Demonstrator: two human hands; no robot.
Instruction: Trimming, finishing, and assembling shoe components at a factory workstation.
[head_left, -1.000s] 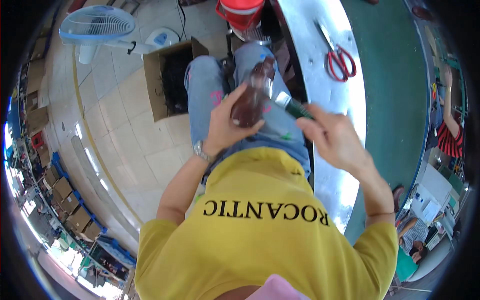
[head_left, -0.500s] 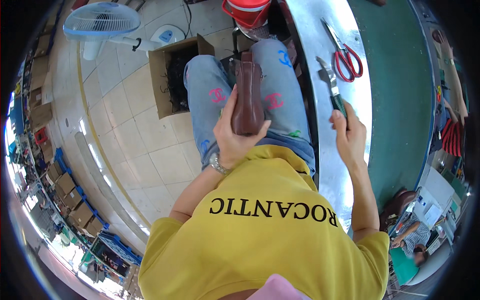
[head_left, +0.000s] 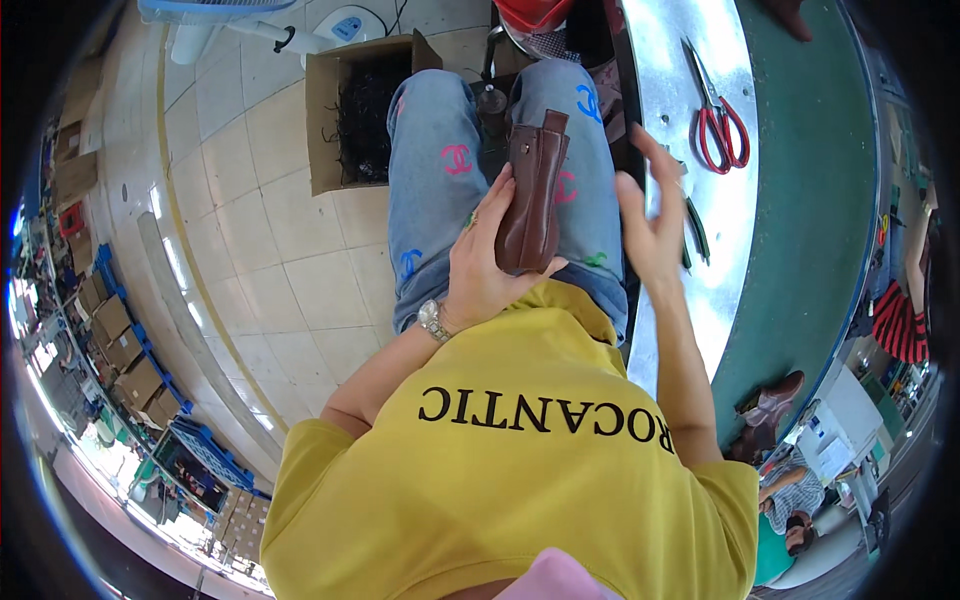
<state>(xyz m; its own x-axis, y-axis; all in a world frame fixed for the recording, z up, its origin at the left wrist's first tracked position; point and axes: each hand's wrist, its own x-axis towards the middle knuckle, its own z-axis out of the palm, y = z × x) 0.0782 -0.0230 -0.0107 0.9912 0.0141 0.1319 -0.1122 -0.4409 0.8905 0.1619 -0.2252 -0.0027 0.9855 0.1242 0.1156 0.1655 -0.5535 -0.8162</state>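
Observation:
My left hand (head_left: 490, 255) is wrapped around a brown leather shoe (head_left: 530, 210), as far as its shape shows, held upright above my lap. A small metal stud and a strap-like flap show at its upper end. To the right, my right hand (head_left: 655, 225) is raised with thumb and fingers apart and nothing between them, slightly blurred. Beside it on the metal bench (head_left: 665, 30) lie green-handled pliers (head_left: 696, 232), partly hidden behind the hand. Farther up the bench rest scissors (head_left: 722, 135) with red handles.
A cardboard box (head_left: 322, 130) full of black scraps stands on the tiled floor to my left, near a fan (head_left: 215, 10). A red bucket (head_left: 535, 12) is ahead. Right of the bench runs a green surface (head_left: 800, 200) with brown shoes (head_left: 772, 405); people are beyond it.
My right hand has let go of the pliers, which now lie on the bench, and has moved left toward my lap. The shoe has turned in my left hand. The whole view has shifted.

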